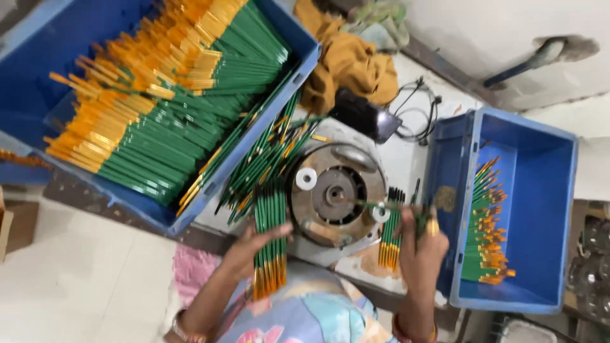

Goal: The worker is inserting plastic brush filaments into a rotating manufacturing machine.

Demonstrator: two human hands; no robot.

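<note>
My left hand (254,244) grips brush bundle (270,244); my right hand (420,244) pinches single brush (381,206) against motor (337,194).

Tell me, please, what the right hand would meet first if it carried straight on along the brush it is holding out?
Most likely the motor: the right hand points its green brush left toward the hub, the tip nearly there. Depth is hard to judge.

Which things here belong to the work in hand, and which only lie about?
In the work:
- left hand holding a bundle of green brushes
- right hand holding one brush at the round motor
- two blue crates of brushes

Lying about:
- mustard cloth
- black adapter with cable
</note>
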